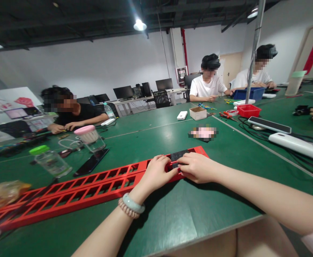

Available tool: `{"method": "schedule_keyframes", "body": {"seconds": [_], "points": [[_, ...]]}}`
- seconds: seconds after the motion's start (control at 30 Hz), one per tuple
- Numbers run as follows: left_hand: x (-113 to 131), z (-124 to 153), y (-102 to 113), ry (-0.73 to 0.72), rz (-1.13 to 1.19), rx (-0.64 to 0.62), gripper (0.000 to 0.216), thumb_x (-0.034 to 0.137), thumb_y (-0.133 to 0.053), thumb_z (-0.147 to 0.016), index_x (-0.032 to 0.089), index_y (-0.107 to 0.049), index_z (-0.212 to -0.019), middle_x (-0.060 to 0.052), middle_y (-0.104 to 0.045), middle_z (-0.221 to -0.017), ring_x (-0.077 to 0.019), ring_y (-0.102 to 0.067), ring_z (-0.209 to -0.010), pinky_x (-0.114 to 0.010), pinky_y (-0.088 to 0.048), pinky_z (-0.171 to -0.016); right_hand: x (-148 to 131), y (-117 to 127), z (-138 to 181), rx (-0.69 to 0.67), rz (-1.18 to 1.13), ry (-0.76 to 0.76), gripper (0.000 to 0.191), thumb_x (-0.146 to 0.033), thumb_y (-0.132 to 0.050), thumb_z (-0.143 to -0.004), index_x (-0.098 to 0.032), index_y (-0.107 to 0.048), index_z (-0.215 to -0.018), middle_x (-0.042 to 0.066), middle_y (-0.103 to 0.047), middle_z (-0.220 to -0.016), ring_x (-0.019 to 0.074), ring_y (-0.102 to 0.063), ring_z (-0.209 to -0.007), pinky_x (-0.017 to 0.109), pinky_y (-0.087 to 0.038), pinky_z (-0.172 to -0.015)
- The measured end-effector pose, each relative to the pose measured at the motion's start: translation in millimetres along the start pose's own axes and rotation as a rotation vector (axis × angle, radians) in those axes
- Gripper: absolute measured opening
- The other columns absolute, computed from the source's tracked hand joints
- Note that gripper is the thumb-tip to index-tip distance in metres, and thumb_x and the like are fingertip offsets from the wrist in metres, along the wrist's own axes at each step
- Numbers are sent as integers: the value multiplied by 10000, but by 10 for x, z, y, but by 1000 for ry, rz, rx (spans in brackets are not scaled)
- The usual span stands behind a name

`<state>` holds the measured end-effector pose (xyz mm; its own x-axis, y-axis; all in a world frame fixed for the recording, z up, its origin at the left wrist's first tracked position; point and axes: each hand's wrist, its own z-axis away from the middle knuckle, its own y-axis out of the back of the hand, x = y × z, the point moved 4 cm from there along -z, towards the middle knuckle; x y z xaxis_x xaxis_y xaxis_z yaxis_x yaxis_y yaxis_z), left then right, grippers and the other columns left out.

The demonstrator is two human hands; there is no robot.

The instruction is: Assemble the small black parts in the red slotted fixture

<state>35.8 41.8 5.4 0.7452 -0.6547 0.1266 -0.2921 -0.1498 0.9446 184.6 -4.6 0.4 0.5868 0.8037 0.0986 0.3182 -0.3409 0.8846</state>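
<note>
A long red slotted frame (110,187) lies diagonally on the green table, with two rows of openings. Black blocks (179,155) sit in its right end. My left hand (158,174) grips the frame just left of these blocks, fingers over the far side and thumb reaching along the near side. Across from it, my right hand (199,167) is closed, its fingertips pinched together at the near row beside the left thumb. Whatever lies between those fingertips is hidden. A bracelet and a beaded band circle my left wrist.
Left of the frame are a phone (91,162), a green-lidded jar (51,162), a pink-lidded jar (90,139) and a plastic bag (5,196). Farther off stand a cardboard box (198,113), a red bin (249,111), pliers (228,116) and a white power strip (298,146). Several people sit around the table.
</note>
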Motion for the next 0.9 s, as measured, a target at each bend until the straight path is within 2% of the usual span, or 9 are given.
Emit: {"method": "schedule_keyframes", "body": {"seconds": [0.13,0.27,0.37,0.47,0.57,0.67,0.8,0.9], "points": [[5,11,6,2,3,-5,330,501,-513,-802,183,-578,-742,-69,-642,-859,-250,-558,-934,-382,-376,-909,63,73,18,59,-27,4,311,-365,-444,-892,-157,-662,-967,131,-606,-1130,227,-548,-979,377,-436,-853],[19,18,21,7,13,-10,337,510,-522,-796,181,-582,-749,-80,-647,-902,-260,-554,-961,-389,-371,-919,286,132,77,207,-56,-54,280,-328,-449,-896,-176,-671,-974,122,-617,-1101,210,-557,-970,361,-442,-842],[24,16,31,14,29,-13,335,508,-531,-788,180,-588,-749,-87,-648,-919,-267,-550,-978,-399,-366,-929,541,128,157,303,-59,-151,272,-287,-437,-900,-170,-678,-951,121,-634,-1041,202,-568,-956,354,-451,-840],[15,16,30,25,39,-19,346,521,-528,-786,182,-592,-757,-89,-648,-934,-274,-545,-998,-406,-368,-929,806,95,247,337,-34,-292,274,-271,-436,-897,-154,-677,-957,123,-640,-1015,209,-566,-969,361,-446,-867],[9,27,31,31,40,-20,344,520,-529,-786,184,-598,-768,-88,-647,-952,-276,-539,-1016,-402,-371,-925,1060,54,310,301,11,-466,272,-272,-451,-883,-155,-670,-995,124,-627,-1047,218,-555,-992,367,-428,-896],[21,49,39,28,46,-16,331,509,-530,-788,188,-608,-785,-82,-648,-944,-272,-535,-1019,-395,-377,-918,1352,12,333,204,30,-684,316,-320,-429,-890,-167,-667,-1029,127,-619,-1046,219,-550,-986,345,-419,-890],[35,77,46,40,38,-21,329,508,-550,-773,184,-604,-759,-82,-641,-909,-268,-544,-978,-388,-389,-894,1799,-65,324,-77,14,-945,313,-344,-494,-849,-136,-682,-988,147,-632,-1008,234,-559,-954,313,-404,-871],[45,83,47,29,23,-22,327,501,-539,-782,183,-584,-722,-69,-629,-851,-258,-546,-945,-381,-399,-865,2068,-87,266,-134,-15,-960,294,-317,-580,-792,-147,-682,-1009,139,-646,-1019,237,-572,-934,286,-417,-816]]}}
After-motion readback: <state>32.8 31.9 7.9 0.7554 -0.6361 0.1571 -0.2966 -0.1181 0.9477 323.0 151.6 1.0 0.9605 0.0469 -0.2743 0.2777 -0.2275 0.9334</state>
